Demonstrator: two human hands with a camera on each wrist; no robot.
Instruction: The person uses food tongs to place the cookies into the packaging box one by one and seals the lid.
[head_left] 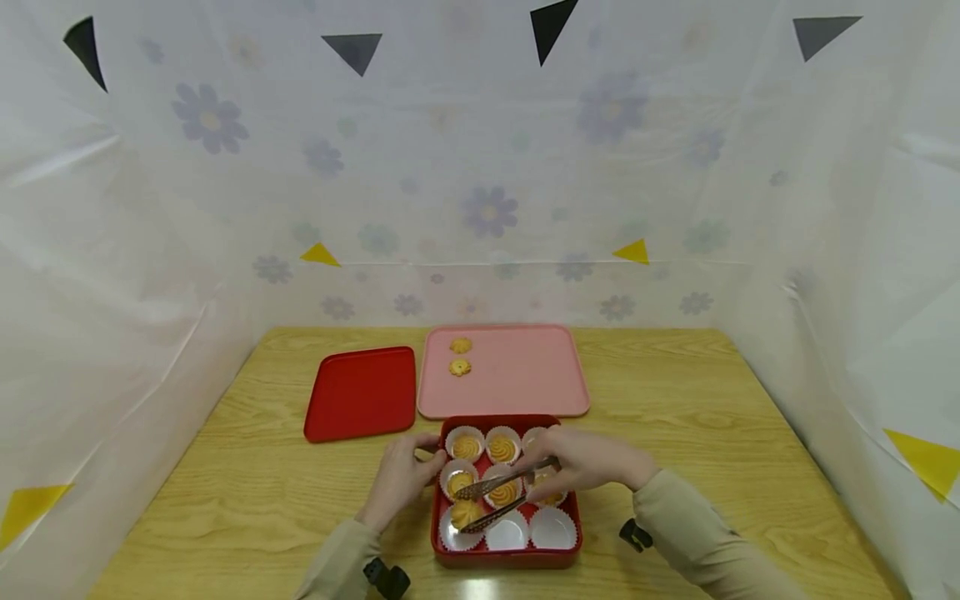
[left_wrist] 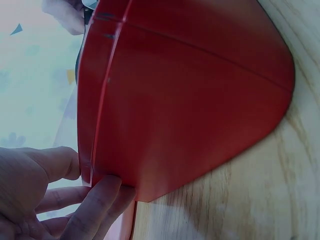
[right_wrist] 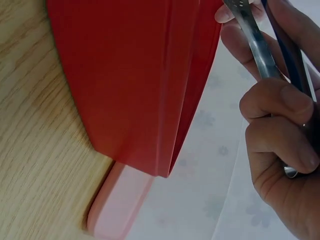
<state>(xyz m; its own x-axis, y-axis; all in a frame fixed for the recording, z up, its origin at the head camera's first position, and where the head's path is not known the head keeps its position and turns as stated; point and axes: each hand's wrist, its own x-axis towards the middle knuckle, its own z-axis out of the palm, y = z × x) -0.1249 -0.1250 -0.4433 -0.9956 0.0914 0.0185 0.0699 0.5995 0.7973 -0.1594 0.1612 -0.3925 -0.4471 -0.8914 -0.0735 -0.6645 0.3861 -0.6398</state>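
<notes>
White floral plastic sheeting (head_left: 480, 167) dotted with black and yellow triangles walls in a pale grained wooden table (head_left: 750, 433). On it lie a matte pink rectangular tray (head_left: 517, 371) carrying two swirled biscuits, a glossy red square lid (head_left: 362, 393), and nearest, a red square plastic box (head_left: 510, 557) of crimped white paper cups, most holding biscuits. The left hand (head_left: 401, 482) rests straight fingers on the box's left wall; the right hand (head_left: 588, 462) curls around metal tongs (head_left: 498, 498), whose tips reach over the box's lower-left cups
</notes>
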